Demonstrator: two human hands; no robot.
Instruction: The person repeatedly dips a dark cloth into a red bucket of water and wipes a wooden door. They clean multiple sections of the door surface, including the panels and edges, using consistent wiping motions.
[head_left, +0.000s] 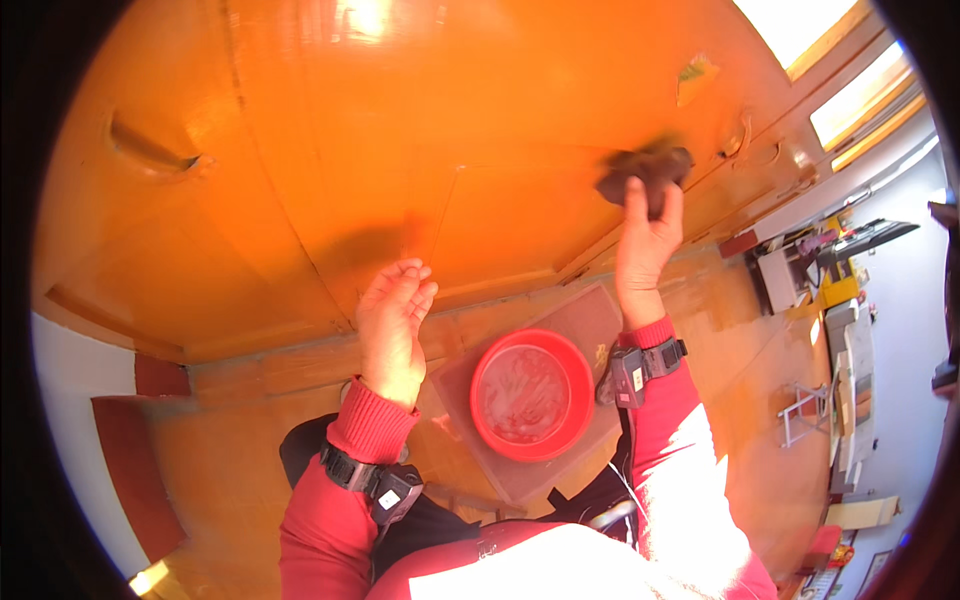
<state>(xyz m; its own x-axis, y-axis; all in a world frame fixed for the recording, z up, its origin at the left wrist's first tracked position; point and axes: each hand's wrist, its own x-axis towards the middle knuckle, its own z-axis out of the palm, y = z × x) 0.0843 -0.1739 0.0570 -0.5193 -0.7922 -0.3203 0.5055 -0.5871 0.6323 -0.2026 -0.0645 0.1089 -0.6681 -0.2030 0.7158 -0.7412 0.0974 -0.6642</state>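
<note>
My right hand (651, 238) is raised to the right, gripping a crumpled dark brown cloth (643, 171). The cloth lies against or just before a glossy orange wooden door (450, 112); its edge is blurred. Lower and to the left, my left hand (394, 322) is near the door's lower part, its fingers curled in towards the thumb, with nothing visible in them. Between my forearms, a red plastic basin (487, 435) stands on a brown mat (517, 480) and contains cloudy water (525, 394).
A curved handle (150, 142) sticks out from the door at left, and another handle (739, 139) is at right. Torn paper (694, 79) clings to the door. Across the wooden floor (750, 397) stand a folding metal stand (802, 412) and cluttered furniture (780, 281).
</note>
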